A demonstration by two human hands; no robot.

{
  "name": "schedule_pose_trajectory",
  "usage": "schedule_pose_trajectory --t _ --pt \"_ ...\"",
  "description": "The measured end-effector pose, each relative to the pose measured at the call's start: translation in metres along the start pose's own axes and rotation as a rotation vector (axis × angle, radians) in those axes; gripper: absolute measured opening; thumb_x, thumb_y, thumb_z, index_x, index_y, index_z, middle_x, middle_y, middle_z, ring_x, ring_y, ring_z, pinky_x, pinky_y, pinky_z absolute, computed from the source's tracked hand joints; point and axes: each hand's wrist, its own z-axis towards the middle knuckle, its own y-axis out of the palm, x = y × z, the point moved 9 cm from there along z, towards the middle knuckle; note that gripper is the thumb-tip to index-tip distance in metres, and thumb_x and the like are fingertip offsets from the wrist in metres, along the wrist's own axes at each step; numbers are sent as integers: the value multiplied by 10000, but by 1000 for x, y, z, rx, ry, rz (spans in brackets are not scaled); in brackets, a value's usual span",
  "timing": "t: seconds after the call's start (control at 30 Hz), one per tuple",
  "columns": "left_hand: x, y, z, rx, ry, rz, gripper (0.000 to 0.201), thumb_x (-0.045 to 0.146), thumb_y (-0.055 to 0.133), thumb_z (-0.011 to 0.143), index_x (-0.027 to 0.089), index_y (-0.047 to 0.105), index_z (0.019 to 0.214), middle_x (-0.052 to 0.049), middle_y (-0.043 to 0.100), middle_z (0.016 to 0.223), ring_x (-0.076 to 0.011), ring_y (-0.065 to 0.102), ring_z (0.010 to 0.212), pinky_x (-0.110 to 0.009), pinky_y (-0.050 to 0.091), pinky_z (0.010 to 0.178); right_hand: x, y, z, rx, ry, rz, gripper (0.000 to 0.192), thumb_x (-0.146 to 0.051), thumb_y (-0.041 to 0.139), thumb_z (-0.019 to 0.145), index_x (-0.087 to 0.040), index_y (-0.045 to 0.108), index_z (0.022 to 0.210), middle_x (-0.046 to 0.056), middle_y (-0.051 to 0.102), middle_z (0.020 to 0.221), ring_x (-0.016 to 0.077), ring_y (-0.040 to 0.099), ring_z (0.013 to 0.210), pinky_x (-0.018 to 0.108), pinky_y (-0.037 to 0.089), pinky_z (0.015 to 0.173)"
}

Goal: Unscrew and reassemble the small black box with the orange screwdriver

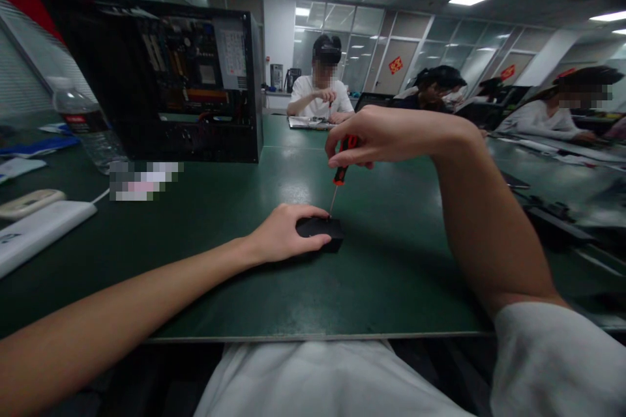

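A small black box-shaped block (320, 228) lies on the green table (391, 300). My left hand (286, 232) is closed around it, thumb along the near side and fingers along the far side. Above it, my right hand (359, 138) grips the black and red handle of a screwdriver (340, 174). The thin shaft points down, and its tip meets the far edge of the block's top, near my left fingertips. Whether a screw sits under the tip is too small to tell.
An open black computer case (210, 137) stands at the back left. Beside it are a plastic bottle (90, 127) and a white power strip or box (44, 231). Across the table sits a person (320, 88) with a tool in hand. More people sit at the right.
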Motion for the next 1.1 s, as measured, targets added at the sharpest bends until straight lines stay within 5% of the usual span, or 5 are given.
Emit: schedule_pose_trajectory --t 1.1 --pt "0 2 -1 -17 32 -24 429 362 732 850 130 723 1211 -83 764 1167 -232 716 1025 -307 526 920 -5 -1 -7 -15 -15 1 417 -569 562 938 -184 699 1025 -16 699 746 77 553 557 232 360 569"
